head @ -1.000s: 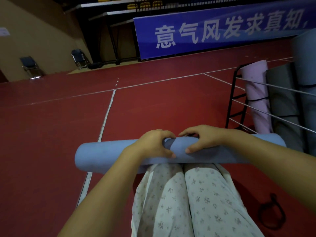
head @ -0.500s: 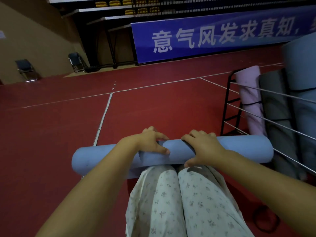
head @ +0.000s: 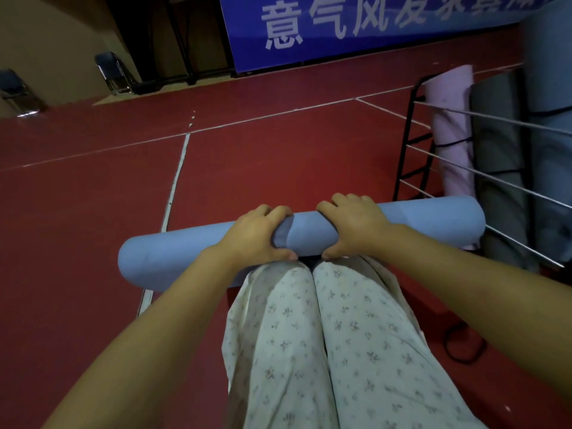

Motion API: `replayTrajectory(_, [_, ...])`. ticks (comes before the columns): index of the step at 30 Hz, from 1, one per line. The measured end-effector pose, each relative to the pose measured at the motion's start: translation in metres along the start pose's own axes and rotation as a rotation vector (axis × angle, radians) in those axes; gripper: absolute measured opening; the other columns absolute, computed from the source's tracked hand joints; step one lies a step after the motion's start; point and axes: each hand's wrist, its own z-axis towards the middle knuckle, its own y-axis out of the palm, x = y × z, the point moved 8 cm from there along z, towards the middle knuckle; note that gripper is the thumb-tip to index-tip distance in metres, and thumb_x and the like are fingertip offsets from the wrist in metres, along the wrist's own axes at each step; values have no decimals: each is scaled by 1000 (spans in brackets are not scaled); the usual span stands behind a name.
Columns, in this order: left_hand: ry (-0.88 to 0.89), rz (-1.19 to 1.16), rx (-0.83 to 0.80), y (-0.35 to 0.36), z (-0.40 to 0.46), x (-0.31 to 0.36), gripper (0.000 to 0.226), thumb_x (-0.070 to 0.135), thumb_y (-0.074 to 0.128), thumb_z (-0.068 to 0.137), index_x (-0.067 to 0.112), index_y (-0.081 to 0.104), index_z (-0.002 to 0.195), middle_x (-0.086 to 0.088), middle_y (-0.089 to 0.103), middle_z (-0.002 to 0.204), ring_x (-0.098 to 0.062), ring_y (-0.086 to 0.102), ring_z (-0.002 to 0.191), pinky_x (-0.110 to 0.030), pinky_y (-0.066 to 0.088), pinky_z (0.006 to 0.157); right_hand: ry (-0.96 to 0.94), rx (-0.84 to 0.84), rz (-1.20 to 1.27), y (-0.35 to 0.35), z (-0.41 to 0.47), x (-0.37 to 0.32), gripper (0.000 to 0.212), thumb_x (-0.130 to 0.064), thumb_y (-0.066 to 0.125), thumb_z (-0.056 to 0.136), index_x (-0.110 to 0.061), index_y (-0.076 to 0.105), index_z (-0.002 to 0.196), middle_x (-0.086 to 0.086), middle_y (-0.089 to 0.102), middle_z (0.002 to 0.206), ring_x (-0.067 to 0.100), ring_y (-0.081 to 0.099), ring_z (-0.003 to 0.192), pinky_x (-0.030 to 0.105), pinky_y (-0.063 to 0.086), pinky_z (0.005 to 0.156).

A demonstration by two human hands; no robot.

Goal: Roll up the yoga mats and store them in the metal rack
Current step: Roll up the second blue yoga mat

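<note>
Blue mat (head: 173, 258): fully rolled, lying crosswise just beyond the knees.
Left hand (head: 257, 236): curled round the roll's middle, likely keeping it tight.
Right hand (head: 356, 227): gripping alongside, near the left.
Metal rack (head: 414, 144): close right, holding upright rolled mats (head: 455, 131), handy for stowing.

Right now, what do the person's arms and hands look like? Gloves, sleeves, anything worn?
Both forearms are bare as far as the view shows, with no sleeve in sight. The left hand and the right hand wear no gloves, and no rings, watch or bracelets can be seen. Fingernails look short and plain. Below them are loose pale trousers with a small floral print.
</note>
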Motion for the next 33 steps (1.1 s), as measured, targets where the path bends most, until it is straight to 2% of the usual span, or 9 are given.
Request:
replayTrajectory(2, [20,57,5,2,4,-1,93,71,64,61,21,40,136,-11,53,112,-32,55,96,-41,46,80,-26,-5,-16,-1,2,0,76,-61,70,66,-23,40,124,5,47,115,27,48,102,38,35,80])
replayTrajectory(4, [31,138,-65,2,9,0,92,60,74,66,19,37,139,-12,51,116,-33,53,100,-45,46,83,-52,-12,-41,-5,4,-1,75,-62,70,66,-22,40,122,6,48,113,28,48,100,37,33,76])
replayTrajectory(7, [49,253,-139,-4,11,7,88,50,76,71,16,34,140,-14,50,116,-34,52,100,-46,45,83,-62,-24,-53,-10,3,-2,74,-62,71,65,-23,41,120,5,49,110,28,49,97,37,33,74])
replayTrajectory(14, [76,246,-39,-44,-9,23,77,55,74,67,23,46,131,-8,56,101,-29,55,88,-38,47,72,-73,20,-38,-41,-19,-2,73,-65,69,64,-27,44,121,0,51,111,24,50,98,37,38,80])
replayTrajectory(18, [129,287,60,-90,-42,49,78,67,58,60,28,49,126,-2,57,94,-26,57,84,-36,48,66,-122,100,-5,-88,-56,-13,77,-69,66,63,-31,44,127,-5,51,113,20,50,100,35,36,82])
replayTrajectory(23, [227,315,95,-118,-99,88,71,66,62,62,32,47,122,4,60,92,-20,60,79,-36,51,62,-166,127,52,-113,-116,-35,74,-73,60,59,-33,48,120,-9,52,103,16,50,90,30,31,74])
replayTrajectory(27, [306,310,112,-99,-139,113,66,64,64,63,27,54,117,4,61,86,-22,61,70,-35,51,53,-194,199,122,-92,-157,-50,70,-75,51,54,-30,57,107,-8,56,89,16,53,75,32,41,65])
replayTrajectory(29, [300,255,69,-72,-147,117,66,64,62,64,26,54,117,2,62,86,-24,63,71,-37,52,55,-198,132,168,-64,-164,-53,68,-74,55,54,-31,56,106,-8,55,88,16,53,76,33,42,66])
replayTrajectory(33, [196,164,-105,-24,-142,107,68,60,56,63,29,53,123,1,65,94,-24,65,82,-38,54,62,-192,-82,212,-17,-159,-56,73,-71,66,57,-35,50,118,-9,51,101,15,51,91,32,39,80])
